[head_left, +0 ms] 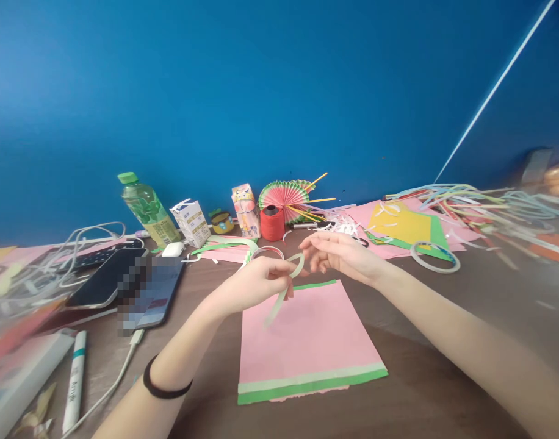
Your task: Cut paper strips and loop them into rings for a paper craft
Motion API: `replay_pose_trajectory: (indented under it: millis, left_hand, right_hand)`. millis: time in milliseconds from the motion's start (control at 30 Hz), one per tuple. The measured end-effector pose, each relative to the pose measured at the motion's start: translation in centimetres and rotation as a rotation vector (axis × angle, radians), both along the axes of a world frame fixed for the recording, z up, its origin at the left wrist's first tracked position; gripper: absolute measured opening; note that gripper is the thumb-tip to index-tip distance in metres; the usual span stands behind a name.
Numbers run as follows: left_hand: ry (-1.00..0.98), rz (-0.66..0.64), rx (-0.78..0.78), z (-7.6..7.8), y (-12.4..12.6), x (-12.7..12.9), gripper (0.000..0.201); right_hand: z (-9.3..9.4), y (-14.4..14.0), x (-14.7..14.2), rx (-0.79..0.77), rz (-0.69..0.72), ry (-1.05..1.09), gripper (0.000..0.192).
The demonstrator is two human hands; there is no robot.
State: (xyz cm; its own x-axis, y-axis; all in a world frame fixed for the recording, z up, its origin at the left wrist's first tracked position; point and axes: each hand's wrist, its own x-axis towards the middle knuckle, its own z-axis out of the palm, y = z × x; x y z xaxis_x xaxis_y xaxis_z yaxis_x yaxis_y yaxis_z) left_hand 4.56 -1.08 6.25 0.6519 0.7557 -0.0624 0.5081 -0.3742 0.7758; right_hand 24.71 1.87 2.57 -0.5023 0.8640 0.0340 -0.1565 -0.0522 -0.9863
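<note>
blue wall behind, brown wooden desk (pixel 444 341) cluttered with craft stuff. left to right: white glue pen (pixel 75 381) lying near the left edge, white cables (pixel 78 241), two dark phones (pixel 124 286) flat on the desk, one on a charging cord. behind them a green-capped tea bottle (pixel 146 210), a small white carton (pixel 191 222) tilted, a pink drink carton (pixel 245 210), a red thread spool (pixel 272 223), and a folded paper fan (pixel 284 196) in pink and green with yellow sticks poking out. centre: pink paper sheet (pixel 302 332) lying flat, green and pale bands glued along its near edge, thin green line on the far edge. left hand (pixel 252 283), black band on the wrist, is pinched shut on a pale green paper strip (pixel 286 286); the strip loops up above the fingers toward the right and its loose tail hangs down-left over the top of the pink sheet, so the long axis runs diagonal, low-left to high-right. right hand (pixel 339 256) sits just beside the loop, fingers loosely spread and reaching for its top end; looks like fingertips at the loop, but can't tell if it's actually gripping. left hand is the one carrying the strip, right is nearest the free loop end. strip is thin, matte, floppy paper. further right: tape ring (pixel 435 256) flat on the desk, yellow paper (pixel 403 225) on green and pink sheets, white paper shreds, then a pile of long thin pastel strips (pixel 481 204) fanning off toward the right edge.
</note>
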Motion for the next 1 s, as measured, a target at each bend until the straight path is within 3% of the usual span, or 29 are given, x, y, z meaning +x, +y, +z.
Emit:
replay_pose_trajectory:
  millis: [333, 533, 700, 1000]
  left_hand:
    - [0.122, 0.031, -0.06, -0.6, 0.1, 0.0, 0.027]
    - [0.142, 0.04, -0.051, -0.9, 0.4, -0.1, 0.03]
    - [0.17, 0.031, -0.026, -1.1, 0.7, -0.5, 0.026]
    - [0.218, 0.136, 0.012, -0.8, 0.7, -0.9, 0.022]
  right_hand:
    - [-0.6, 0.2, -0.5, -0.13, 0.057, 0.144, 0.016]
    - [-0.6, 0.5, -0.5, -0.07, -0.078, 0.194, 0.02]
    - [-0.5, 0.5, -0.3, 0.013, -0.1, 0.128, 0.024]
    - [-1.0, 0.7, 0.2, 0.16, -0.138, -0.028, 0.036]
